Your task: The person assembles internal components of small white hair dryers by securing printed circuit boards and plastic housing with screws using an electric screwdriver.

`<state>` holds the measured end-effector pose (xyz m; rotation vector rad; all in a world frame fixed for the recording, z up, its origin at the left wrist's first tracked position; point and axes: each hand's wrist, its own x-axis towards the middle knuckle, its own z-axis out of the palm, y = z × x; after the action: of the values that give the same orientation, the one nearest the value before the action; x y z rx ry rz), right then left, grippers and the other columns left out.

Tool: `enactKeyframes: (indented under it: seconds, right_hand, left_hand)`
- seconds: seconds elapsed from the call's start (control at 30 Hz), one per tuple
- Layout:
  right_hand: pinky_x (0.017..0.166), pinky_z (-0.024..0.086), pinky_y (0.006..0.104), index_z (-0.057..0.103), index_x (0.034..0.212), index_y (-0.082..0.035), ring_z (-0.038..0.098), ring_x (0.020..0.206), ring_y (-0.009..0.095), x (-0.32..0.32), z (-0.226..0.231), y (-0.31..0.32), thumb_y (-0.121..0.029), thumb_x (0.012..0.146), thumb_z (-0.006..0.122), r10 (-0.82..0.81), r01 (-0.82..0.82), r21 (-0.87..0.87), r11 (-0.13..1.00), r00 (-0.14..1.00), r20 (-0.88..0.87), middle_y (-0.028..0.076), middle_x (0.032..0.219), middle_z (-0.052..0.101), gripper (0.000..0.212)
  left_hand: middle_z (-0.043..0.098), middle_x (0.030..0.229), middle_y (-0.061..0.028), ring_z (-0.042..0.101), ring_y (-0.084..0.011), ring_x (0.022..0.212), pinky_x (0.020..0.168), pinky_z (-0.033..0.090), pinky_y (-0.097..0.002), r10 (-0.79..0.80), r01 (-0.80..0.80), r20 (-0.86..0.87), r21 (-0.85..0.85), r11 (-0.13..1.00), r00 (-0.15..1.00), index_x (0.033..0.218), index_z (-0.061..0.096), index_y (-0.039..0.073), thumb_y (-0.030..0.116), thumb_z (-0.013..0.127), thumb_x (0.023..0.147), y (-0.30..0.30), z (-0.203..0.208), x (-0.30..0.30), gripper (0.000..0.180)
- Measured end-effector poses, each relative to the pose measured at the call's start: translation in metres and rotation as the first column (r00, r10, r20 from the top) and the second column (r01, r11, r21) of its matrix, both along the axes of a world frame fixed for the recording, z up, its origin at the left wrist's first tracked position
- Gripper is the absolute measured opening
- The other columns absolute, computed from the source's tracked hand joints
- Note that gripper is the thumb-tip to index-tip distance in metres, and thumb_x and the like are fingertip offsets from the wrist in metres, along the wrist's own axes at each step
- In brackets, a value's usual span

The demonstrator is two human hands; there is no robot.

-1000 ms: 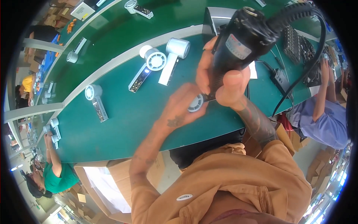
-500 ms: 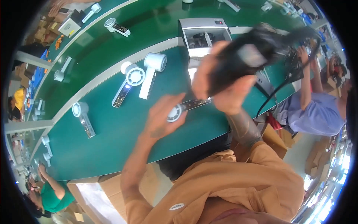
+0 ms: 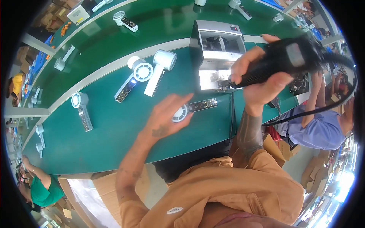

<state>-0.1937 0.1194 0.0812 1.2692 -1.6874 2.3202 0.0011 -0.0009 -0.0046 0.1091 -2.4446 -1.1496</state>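
Note:
My left hand (image 3: 164, 117) is closed around the round head of a small white handheld fan (image 3: 180, 114) on the green bench. The fan's handle points right, its circuit board bare. In my right hand (image 3: 262, 85) is a black electric screwdriver (image 3: 279, 60) with a thick cable, held tilted. Its tip end points down-left at the lit front of a grey screw feeder (image 3: 220, 53); whether it touches cannot be told. Two more fans, one blue-lit (image 3: 133, 78) and one with a plain white handle (image 3: 157, 74), lie beyond my left hand.
Another opened fan (image 3: 81, 110) lies at the left of the bench (image 3: 125, 140). Behind a pale rail, a green conveyor belt (image 3: 99, 53) carries several fans. The screwdriver's cable (image 3: 323, 109) loops on the right. A co-worker in a lilac shirt (image 3: 317, 127) sits right; another in green (image 3: 45, 190) sits left.
The screwdriver in my right hand has moved from over the fan's handle up and right to the screw feeder. My left hand stays on the fan, and the whole view has shifted slightly.

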Motion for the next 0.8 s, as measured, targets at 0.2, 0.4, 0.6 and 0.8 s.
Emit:
enactKeyframes:
  seconds: [0.2,0.4,0.6,0.8]
  right_hand:
    - [0.041,0.039,0.0271,0.039,0.127,0.000,0.047,0.041,0.016,0.000,0.000,-0.005,-0.075,0.089,0.044,-0.001,0.000,0.045,0.999,0.999,0.034,0.010,0.060,0.051,0.084]
    - [0.041,0.039,0.0286,0.040,0.125,-0.002,0.045,0.041,0.016,0.003,0.000,-0.005,-0.070,0.093,0.041,0.052,-0.052,-0.001,0.999,0.995,0.085,0.010,0.060,0.050,0.075]
    - [0.041,0.037,0.0273,0.037,0.128,-0.002,0.042,0.040,0.015,0.003,-0.003,-0.004,-0.074,0.092,0.037,0.232,-0.255,0.053,0.966,0.935,0.267,0.006,0.057,0.044,0.080]
    - [0.039,0.039,0.0257,0.042,0.122,0.007,0.047,0.040,0.013,0.006,-0.011,-0.008,-0.065,0.096,0.040,0.356,-0.347,-0.081,0.934,0.889,0.289,0.009,0.059,0.052,0.076]
  left_hand:
    - [0.064,0.093,-0.0111,0.063,-0.0247,0.077,0.071,0.052,-0.0337,0.019,-0.019,0.044,-0.003,1.000,0.999,0.126,0.061,0.003,0.003,0.077,0.073,0.002,-0.003,0.001,0.055]
    - [0.064,0.093,-0.0116,0.063,-0.0258,0.078,0.070,0.052,-0.0342,0.016,-0.015,0.027,-0.022,1.000,1.000,0.125,0.061,0.002,0.004,0.077,0.074,-0.001,0.000,0.003,0.053]
    - [0.064,0.093,-0.0123,0.063,-0.0267,0.079,0.071,0.052,-0.0341,-0.010,0.010,0.002,-0.002,1.000,1.000,0.125,0.061,0.002,0.003,0.077,0.073,-0.001,0.001,-0.004,0.053]
    - [0.064,0.093,-0.0128,0.064,-0.0276,0.080,0.072,0.052,-0.0347,-0.002,0.002,0.004,-0.016,1.000,1.000,0.125,0.062,0.002,0.002,0.076,0.073,0.000,0.003,0.000,0.054]
